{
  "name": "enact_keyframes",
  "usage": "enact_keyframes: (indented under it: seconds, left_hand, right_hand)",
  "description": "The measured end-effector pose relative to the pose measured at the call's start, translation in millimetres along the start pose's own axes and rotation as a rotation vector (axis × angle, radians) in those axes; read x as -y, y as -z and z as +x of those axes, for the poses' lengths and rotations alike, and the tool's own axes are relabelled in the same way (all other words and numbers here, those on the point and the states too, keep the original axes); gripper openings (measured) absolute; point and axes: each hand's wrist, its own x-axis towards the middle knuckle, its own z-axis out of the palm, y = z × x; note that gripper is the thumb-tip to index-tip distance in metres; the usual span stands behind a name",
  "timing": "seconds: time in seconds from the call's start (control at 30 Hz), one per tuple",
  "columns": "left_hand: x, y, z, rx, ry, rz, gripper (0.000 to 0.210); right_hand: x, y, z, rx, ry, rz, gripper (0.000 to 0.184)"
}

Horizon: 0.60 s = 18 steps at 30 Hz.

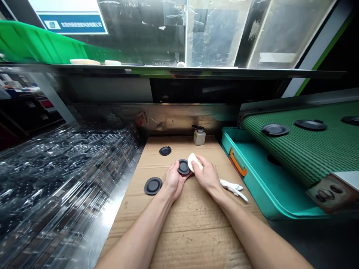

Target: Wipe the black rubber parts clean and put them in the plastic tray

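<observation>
Pinching disc, left grip; pad, right grip

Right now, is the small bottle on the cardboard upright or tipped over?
Upright: the bottle stands base-down on the cardboard, with its dark top uppermost.

A sheet of brown corrugated cardboard covers the middle of the work surface. At its far end stands a small, squarish, whitish bottle with a dark top. Toward the right edge lies a crumpled white glove or cloth. Farther right, a teal plastic bin with an orange handle sits partly beneath a green textured conveyor belt. Stacked glossy transparent plastic trays, blurred, fill the left. Beyond, a long metal shelf carries a bright green plastic crate at far left, below a blue-and-white sign.
</observation>
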Motion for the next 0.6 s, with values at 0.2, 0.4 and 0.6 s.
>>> enact_keyframes:
  seconds: [0.2,0.4,0.6]
  left_hand:
    - [-20.1,11.1,8.4,-0.155,-0.174,0.084,0.024]
    - [-55.8,16.5,24.9,-0.25,-0.251,0.547,0.02]
    - [-107.2,18.8,85.5,-0.429,-0.204,1.087,0.018]
  right_hand:
    - [13.5,-6.8,-12.1,0.287,0.16,0.192,0.034]
    - [6.8,-11.2,-11.8,0.201,0.101,0.131,0.032]
    - [3.4,-10.5,-12.6,0.211,0.12,0.004,0.034]
